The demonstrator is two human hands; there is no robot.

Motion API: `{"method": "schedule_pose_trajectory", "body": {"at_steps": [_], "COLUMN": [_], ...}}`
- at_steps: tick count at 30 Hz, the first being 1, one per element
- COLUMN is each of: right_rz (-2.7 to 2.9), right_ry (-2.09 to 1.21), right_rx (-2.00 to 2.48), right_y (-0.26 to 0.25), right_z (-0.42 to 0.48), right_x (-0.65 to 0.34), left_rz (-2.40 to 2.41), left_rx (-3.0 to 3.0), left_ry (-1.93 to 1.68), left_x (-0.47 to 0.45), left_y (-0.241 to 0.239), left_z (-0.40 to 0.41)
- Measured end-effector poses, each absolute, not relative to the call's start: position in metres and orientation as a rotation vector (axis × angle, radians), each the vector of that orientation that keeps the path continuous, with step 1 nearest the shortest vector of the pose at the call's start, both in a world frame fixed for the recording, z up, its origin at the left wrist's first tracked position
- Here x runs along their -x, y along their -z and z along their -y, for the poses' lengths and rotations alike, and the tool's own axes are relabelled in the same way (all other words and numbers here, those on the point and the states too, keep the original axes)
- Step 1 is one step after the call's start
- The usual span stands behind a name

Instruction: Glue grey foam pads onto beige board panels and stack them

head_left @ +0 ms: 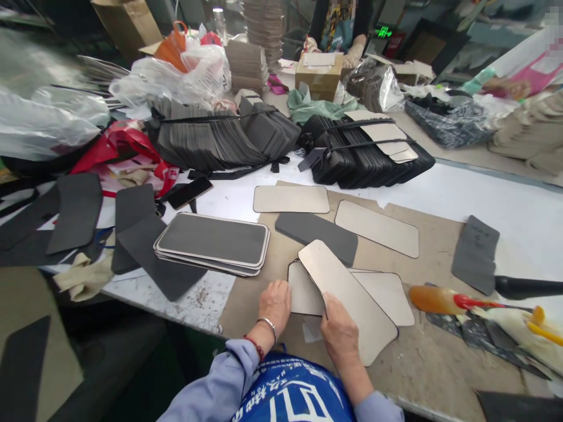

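My right hand (342, 334) grips the lower left edge of a beige panel (352, 299) with rounded corners, held slanted over other pieces. Underneath lie more beige panels (387, 296) with dark edges, partly covered. My left hand (276, 303) is closed, its fingers curled at the left end of a lower beige panel (303, 293); its thumb is hidden. Beyond my hands are a dark grey panel (316, 234) and two separate beige panels (291, 199) (377, 228). To the left sits a stack of grey panels with pale rims (211, 240).
Bundles of strapped grey (211, 135) and black panels (369, 155) stand at the back. A phone (190, 193) and loose grey sheets (149, 252) lie left. On the right are an amber-handled tool (435, 299) and a grey piece (475, 255). A co-worker (336, 29) stands behind a cardboard box (319, 76).
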State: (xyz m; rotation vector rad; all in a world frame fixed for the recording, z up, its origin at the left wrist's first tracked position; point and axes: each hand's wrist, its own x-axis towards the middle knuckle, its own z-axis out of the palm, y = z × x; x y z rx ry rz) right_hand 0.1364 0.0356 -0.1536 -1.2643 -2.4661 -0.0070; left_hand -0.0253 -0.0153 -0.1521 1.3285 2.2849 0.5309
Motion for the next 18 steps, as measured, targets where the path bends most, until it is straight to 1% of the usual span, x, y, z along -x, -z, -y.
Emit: {"method": "schedule_pose_trajectory", "body": {"at_steps": [3, 5, 8, 10, 12, 15, 18], "right_rz": [2.557, 2.61, 2.679, 2.691, 2.634, 2.443, 2.247], "right_ry": [-0.096, -0.179, -0.294, -0.328, -0.33, -0.374, -0.349], "right_rx": [1.155, 1.103, 1.071, 1.067, 1.104, 1.26, 1.528], "right_y": [0.173, 0.167, 0.155, 0.154, 0.157, 0.151, 0.124], "right_z": [-0.029, -0.03, -0.03, -0.029, -0.03, -0.039, -0.057], "right_x": [-0.134, -0.138, -0.138, -0.133, -0.128, -0.133, -0.159], "left_rz": [-2.237, -2.177, -2.015, -1.895, -1.818, -1.834, -1.816], "left_rx": [-1.347, -1.254, -0.91, -0.707, -0.66, -0.912, -1.433], "left_ry": [-0.613, -0.774, -1.038, -1.147, -1.203, -1.15, -0.831], "left_x": [0.021, 0.014, -0.002, -0.01, -0.014, -0.01, -0.003], "left_y": [0.143, 0.134, 0.124, 0.122, 0.125, 0.138, 0.156], "left_z": [0.013, 0.008, -0.002, -0.008, -0.009, -0.001, 0.012]}}
